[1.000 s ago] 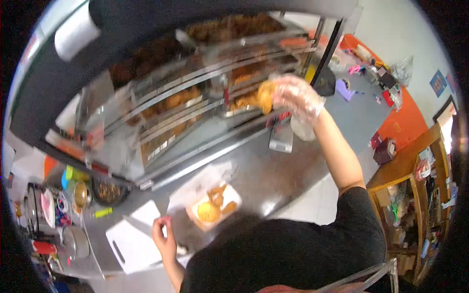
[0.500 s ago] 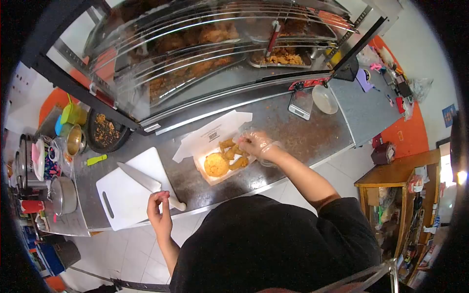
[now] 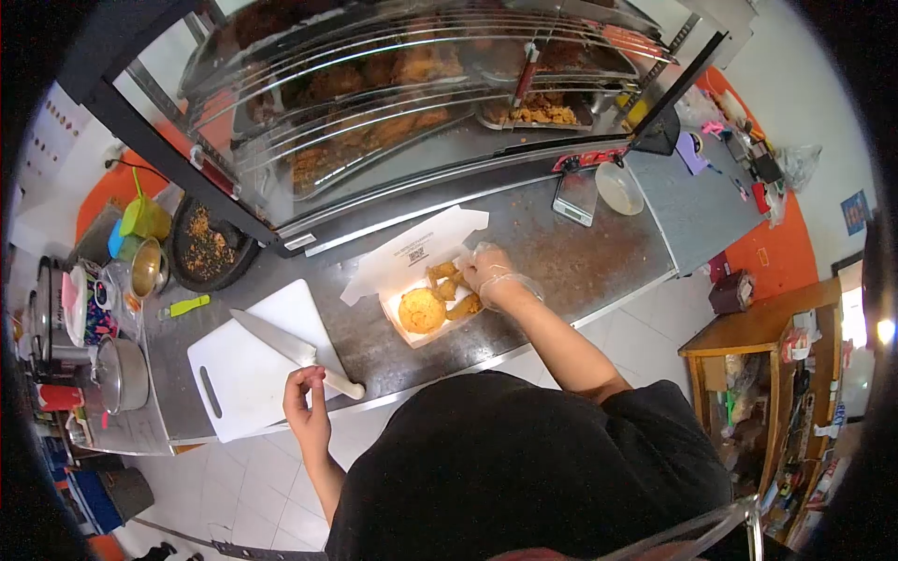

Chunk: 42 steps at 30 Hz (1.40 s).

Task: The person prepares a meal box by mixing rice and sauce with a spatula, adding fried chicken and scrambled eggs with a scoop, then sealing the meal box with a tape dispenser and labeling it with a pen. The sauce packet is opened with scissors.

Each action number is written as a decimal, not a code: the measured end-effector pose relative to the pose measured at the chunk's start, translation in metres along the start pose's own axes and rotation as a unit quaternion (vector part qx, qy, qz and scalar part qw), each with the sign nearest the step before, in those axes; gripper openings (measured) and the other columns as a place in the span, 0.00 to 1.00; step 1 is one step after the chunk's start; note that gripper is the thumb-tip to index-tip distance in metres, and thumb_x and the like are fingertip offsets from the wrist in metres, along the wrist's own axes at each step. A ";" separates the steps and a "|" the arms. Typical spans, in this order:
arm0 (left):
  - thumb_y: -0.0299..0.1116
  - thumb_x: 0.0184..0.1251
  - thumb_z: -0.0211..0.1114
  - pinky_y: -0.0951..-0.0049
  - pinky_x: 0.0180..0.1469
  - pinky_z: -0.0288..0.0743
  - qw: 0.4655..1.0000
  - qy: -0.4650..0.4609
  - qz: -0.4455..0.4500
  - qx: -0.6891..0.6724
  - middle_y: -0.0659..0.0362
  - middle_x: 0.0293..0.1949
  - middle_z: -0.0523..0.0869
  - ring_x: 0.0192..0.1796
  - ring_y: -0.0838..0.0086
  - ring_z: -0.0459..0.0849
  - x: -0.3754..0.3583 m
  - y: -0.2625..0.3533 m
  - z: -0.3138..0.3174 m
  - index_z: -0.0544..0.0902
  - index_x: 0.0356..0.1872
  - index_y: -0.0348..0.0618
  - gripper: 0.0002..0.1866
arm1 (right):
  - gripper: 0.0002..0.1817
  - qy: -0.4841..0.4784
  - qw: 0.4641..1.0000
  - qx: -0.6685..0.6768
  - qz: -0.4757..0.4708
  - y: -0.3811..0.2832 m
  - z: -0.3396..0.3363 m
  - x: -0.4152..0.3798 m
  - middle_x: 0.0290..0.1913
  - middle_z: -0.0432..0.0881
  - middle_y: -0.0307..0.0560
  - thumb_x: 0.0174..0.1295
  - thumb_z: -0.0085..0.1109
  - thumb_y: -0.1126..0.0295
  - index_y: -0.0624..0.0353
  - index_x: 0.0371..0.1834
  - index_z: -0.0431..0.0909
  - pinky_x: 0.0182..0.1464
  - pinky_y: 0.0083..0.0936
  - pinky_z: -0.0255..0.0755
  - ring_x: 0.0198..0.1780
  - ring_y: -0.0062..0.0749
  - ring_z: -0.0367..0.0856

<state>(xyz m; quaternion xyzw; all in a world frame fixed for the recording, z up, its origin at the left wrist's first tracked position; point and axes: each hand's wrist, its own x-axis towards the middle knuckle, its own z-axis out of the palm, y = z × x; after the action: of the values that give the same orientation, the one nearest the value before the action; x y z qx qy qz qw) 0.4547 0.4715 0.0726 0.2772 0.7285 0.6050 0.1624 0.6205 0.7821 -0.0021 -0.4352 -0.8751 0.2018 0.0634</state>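
Note:
My right hand (image 3: 490, 269), in a clear plastic glove, is at the right side of an open paper food box (image 3: 412, 338). Its fingers are bent together over the box; what they pinch, if anything, is hidden. Inside lie a round golden patty-like piece (image 3: 422, 310) and several smaller fried pieces (image 3: 462, 307). The box's white lid (image 3: 393, 257), printed with a code, is folded back. My bare left hand (image 3: 307, 402) is curled, thumb near fingertips, with nothing visible in it. It hovers at the edge of a white cutting board (image 3: 224, 374), beside a large knife (image 3: 276, 337).
A glass display cabinet (image 3: 374, 210) with trays of fried food spans the back. Behind and right of the box sit a kitchen scale (image 3: 575, 201) and a pale bowl (image 3: 619, 190). A dark mortar (image 3: 178, 266), a lime-green peeler-like tool (image 3: 184, 307) and a lidded pot (image 3: 122, 374) stand left.
The view has shifted slightly. My right hand has turned a little at the box, its back now showing more. My left hand keeps its curled pose.

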 end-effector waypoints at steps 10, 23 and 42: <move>0.24 0.61 0.56 0.78 0.44 0.69 0.999 -0.040 0.010 0.011 0.57 0.35 0.79 0.39 0.76 0.78 0.009 -0.004 -0.002 0.75 0.38 0.35 0.05 | 0.09 -0.122 0.983 -0.090 -0.100 -0.014 -0.030 0.013 0.36 0.80 0.52 0.52 0.52 0.67 0.55 0.32 0.80 0.43 0.35 0.71 0.40 0.45 0.78; 0.23 0.61 0.55 0.80 0.41 0.69 0.999 0.005 0.039 0.023 0.57 0.35 0.79 0.37 0.77 0.77 -0.005 -0.014 -0.014 0.74 0.35 0.35 0.04 | 0.10 0.344 0.877 0.321 -0.099 -0.011 -0.172 0.089 0.37 0.81 0.46 0.50 0.61 0.69 0.58 0.36 0.78 0.43 0.25 0.71 0.39 0.30 0.79; 0.24 0.61 0.57 0.79 0.42 0.70 0.996 0.043 0.060 0.044 0.58 0.33 0.81 0.38 0.78 0.79 -0.017 0.043 0.106 0.74 0.36 0.35 0.05 | 0.08 0.548 0.793 0.035 -0.263 0.003 -0.229 0.127 0.33 0.70 0.47 0.41 0.56 0.70 0.56 0.26 0.71 0.37 0.34 0.68 0.36 0.41 0.71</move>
<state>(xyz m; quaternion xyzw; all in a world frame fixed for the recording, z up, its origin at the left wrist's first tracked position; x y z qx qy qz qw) 0.5378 0.5499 0.0896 0.3009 0.7429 0.5923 0.0820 0.6100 0.9522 0.1968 -0.2230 -0.7668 -0.0648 0.5984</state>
